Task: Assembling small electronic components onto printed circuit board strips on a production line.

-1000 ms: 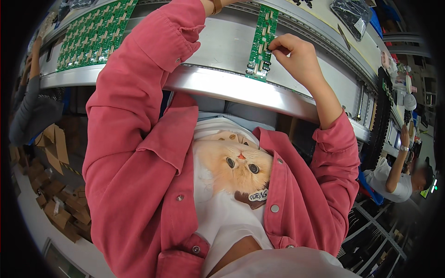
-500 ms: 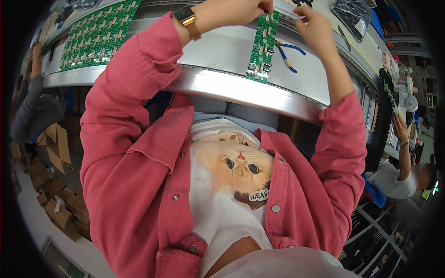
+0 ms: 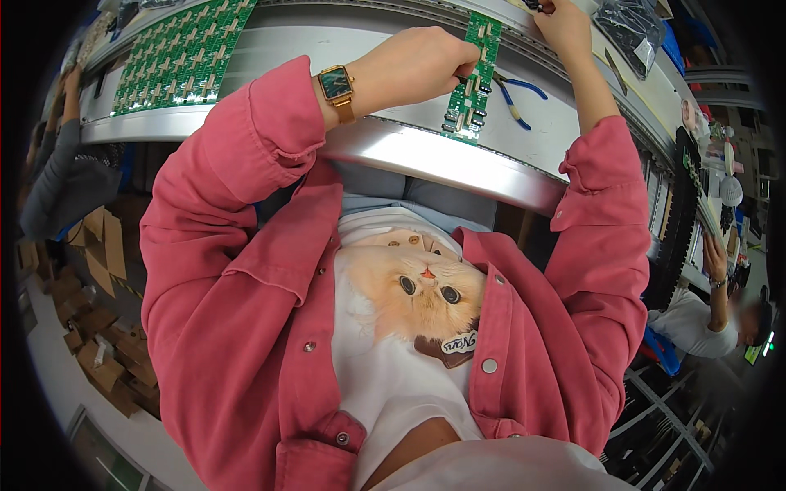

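Observation:
A long narrow green circuit board strip (image 3: 483,51) lies on the metal worktop, with small dark and pale components along it. My left hand (image 3: 434,65) is over the strip's left edge, its fingers curled in a pinch. A small dark piece shows under the fingertips, too hidden to name. At the top edge of the view, my right hand (image 3: 565,31) has its fingers drawn together at some small black parts (image 3: 534,5). Its fingertips are partly cut off by the frame. Pliers with blue handles (image 3: 514,100) lie just right of the strip.
A large panel of green circuit boards (image 3: 182,57) lies at the left. Tweezers (image 3: 616,70) and a clear bag of dark parts (image 3: 629,31) are at the right. The bench's metal front edge (image 3: 442,164) runs before me. Other people work at both sides.
My left hand has come down along the strip toward me, from its far end to its middle. My right hand has moved farther away, up to the black parts. The view has shifted slightly.

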Available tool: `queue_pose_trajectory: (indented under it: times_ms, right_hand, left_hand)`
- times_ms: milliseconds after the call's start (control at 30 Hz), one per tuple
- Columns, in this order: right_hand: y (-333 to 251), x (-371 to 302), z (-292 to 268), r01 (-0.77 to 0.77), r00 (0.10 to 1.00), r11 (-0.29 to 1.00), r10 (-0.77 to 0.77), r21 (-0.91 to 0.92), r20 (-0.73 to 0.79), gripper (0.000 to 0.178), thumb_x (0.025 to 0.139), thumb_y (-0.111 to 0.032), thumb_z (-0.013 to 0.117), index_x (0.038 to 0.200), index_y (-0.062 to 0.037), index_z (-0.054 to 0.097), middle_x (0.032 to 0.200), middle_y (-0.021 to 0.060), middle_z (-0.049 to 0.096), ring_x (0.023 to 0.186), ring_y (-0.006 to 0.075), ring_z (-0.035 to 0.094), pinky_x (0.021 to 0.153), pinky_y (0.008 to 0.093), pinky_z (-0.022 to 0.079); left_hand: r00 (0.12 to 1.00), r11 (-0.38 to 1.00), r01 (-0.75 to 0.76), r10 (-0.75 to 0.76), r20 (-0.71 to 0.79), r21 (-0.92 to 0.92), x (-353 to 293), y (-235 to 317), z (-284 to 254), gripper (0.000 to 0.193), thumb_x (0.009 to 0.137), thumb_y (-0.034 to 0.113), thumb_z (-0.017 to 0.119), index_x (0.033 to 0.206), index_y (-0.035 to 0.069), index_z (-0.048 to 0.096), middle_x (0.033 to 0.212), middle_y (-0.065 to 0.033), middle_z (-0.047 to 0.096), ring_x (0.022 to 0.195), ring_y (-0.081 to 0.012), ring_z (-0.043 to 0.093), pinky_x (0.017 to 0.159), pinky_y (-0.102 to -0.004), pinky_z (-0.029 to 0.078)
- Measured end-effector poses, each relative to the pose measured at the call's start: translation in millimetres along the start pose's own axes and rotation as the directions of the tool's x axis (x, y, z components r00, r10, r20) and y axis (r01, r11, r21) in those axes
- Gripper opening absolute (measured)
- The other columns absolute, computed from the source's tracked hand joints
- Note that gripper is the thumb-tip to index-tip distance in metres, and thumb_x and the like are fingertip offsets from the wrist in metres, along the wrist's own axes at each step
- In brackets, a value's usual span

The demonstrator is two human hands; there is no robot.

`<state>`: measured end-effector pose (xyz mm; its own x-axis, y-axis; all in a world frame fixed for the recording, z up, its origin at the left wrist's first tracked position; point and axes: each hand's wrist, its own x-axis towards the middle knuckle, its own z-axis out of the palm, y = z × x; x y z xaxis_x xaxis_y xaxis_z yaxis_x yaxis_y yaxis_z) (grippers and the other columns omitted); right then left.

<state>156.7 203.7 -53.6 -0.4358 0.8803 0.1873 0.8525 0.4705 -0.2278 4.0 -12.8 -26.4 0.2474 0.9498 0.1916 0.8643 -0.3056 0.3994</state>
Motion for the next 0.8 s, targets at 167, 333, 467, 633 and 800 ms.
queue_pose_trajectory:
  times_ms: [167,333,467,633,800]
  right_hand:
    - [2.4,1.6,4.8,-0.014,1.0,0.999,0.014,0.052,0.0,0.015,0.067,-0.007,0.058,0.08,-0.0026,0.062,0.076,0.0145,0.064,0.07,0.0342,0.059,0.069,0.0387,0.048]
    - [7.3,6.8,13.1,-0.028,0.999,1.0,0.028,-0.011,-0.032,0.015,0.067,-0.008,0.057,0.079,-0.0027,0.063,0.075,0.0142,0.064,0.069,0.0337,0.058,0.068,0.0387,0.048]
    - [9.3,8.6,14.6,-0.001,0.997,0.999,-0.002,-0.046,-0.074,0.015,0.067,-0.008,0.057,0.079,-0.0029,0.064,0.075,0.014,0.064,0.069,0.0336,0.058,0.067,0.0387,0.048]
    - [7.4,7.0,5.4,0.067,0.99,0.998,-0.067,0.0,-0.125,0.013,0.068,-0.008,0.056,0.076,-0.0033,0.065,0.072,0.0118,0.063,0.065,0.0296,0.058,0.064,0.035,0.048]
    - [-6.3,-7.0,-11.7,-0.067,0.997,0.942,0.079,0.329,-0.021,0.012,0.068,-0.007,0.056,0.075,-0.0042,0.065,0.068,0.0087,0.062,0.06,0.0235,0.057,0.06,0.0294,0.047]
  left_hand:
    - [1.0,0.999,-0.027,0.027,0.002,0.024,-1.0,-1.2,7.3,0.005,0.075,0.003,0.061,0.08,0.004,0.063,0.074,-0.0064,0.065,0.055,-0.022,0.053,0.056,-0.0313,0.045]
    - [0.999,0.999,-0.043,0.044,-0.007,0.03,-1.2,-1.5,10.0,0.004,0.076,0.004,0.061,0.079,0.004,0.063,0.073,-0.0062,0.064,0.055,-0.0225,0.052,0.057,-0.0317,0.045]
    - [0.999,0.999,-0.034,0.034,-0.015,0.018,-1.8,-2.3,12.2,0.003,0.076,0.004,0.061,0.079,0.005,0.063,0.074,-0.0061,0.064,0.055,-0.0225,0.053,0.058,-0.0316,0.045]
    - [0.995,0.997,-0.076,0.077,-0.07,0.022,-2.0,-3.9,14.4,0.003,0.076,0.006,0.061,0.078,0.005,0.063,0.075,-0.0061,0.064,0.055,-0.0228,0.053,0.058,-0.0316,0.045]
    - [0.995,0.996,-0.065,0.069,-0.076,0.058,-3.6,-1.4,12.6,0.002,0.076,0.007,0.062,0.077,0.005,0.063,0.076,-0.0054,0.065,0.056,-0.0234,0.054,0.06,-0.0317,0.046]
